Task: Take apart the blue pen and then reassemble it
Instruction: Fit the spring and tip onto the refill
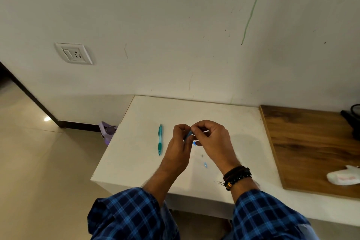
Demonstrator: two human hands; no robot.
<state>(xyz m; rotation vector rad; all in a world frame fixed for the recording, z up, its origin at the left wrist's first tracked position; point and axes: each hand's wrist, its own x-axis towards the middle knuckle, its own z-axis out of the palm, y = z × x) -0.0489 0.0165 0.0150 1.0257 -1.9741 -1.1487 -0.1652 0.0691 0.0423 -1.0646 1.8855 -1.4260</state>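
- Checked sleeves (132, 212) cover both forearms
- Over the worktop (136, 161) my left hand (180, 140) grips the blue pen barrel (187, 136)
- Beside it my right hand (213, 138) pinches the barrel's upper end
- One small blue piece (205, 165) lies on the worktop under my hands, with a green pen (160, 139) to the left

Beneath the fingers (200, 125) a white table (136, 142), right of them a wooden top (302, 142), beyond and left a socket (74, 53) on the scuffed cream wall (175, 25), left again beige floor tiles (39, 161).

teal pen (160, 139), blue plaid sleeves (128, 214), white table (224, 111), brown wooden board (311, 142)
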